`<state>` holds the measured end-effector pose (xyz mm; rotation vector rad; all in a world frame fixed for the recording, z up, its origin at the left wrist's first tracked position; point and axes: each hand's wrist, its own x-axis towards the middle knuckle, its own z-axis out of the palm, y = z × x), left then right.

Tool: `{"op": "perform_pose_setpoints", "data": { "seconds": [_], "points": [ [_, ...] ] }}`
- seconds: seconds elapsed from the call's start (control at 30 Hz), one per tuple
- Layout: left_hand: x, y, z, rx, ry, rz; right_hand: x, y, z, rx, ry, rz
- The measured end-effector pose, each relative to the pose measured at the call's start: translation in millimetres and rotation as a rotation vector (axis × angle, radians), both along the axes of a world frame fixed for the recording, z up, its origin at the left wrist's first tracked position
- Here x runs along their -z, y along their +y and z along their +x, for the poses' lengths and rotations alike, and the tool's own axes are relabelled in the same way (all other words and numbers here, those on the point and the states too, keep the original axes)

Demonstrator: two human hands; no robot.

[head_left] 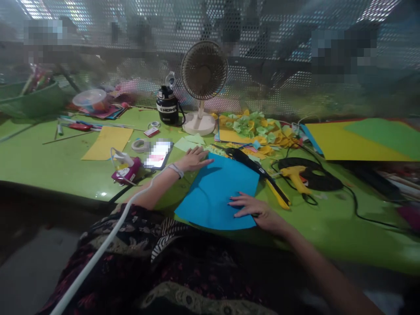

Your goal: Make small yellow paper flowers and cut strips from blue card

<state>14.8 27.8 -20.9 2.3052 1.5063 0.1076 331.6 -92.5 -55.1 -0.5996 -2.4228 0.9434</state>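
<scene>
Blue craft paper [215,197] under left hand [193,159] and right hand [256,209], fingers [241,201] apparently open and flat.

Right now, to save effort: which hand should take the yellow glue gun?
Probably your right hand: it rests on the blue paper, closer to the glue gun than your left hand.

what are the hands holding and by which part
Nothing is gripped: the left hand and right hand both lie flat on the blue paper sheet, the left at its upper left edge, the right near its lower right edge.
</scene>
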Motion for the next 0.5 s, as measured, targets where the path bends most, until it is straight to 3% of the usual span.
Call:
{"op": "perform_pose_setpoints", "data": {
  "seconds": [0.1, 0.17, 0.23, 0.3, 0.37, 0.5],
  "points": [
    [-6.7, -1.9, -0.5, -0.070, -0.125, 0.068, 0.6, 5.2, -3.3, 0.013, 0.003, 0.013],
    [-16.0, -15.6, -7.6, -0.100, -0.350, 0.086, 2.7, 7.6, -3.4, 0.034, 0.011, 0.012],
    [-28.0, -37.6, -18.6, -0.139, -0.715, 0.045, 5.2, 9.0, -3.0, 0.047, 0.026, -0.001],
    [-40.4, -64.3, -28.6, -0.293, -1.190, 0.034, 6.7, 10.5, -4.2, 0.035, 0.036, -0.019],
    [-50.5, -92.0, -31.2, -0.425, -1.536, 0.024, 6.0, 12.7, -7.7, 0.001, 0.028, -0.032],
    [-56.2, -139.8, -5.7, -0.476, -1.809, 0.004, 0.3, 18.0, -15.4, -0.043, -0.004, -0.038]
  ]
}}
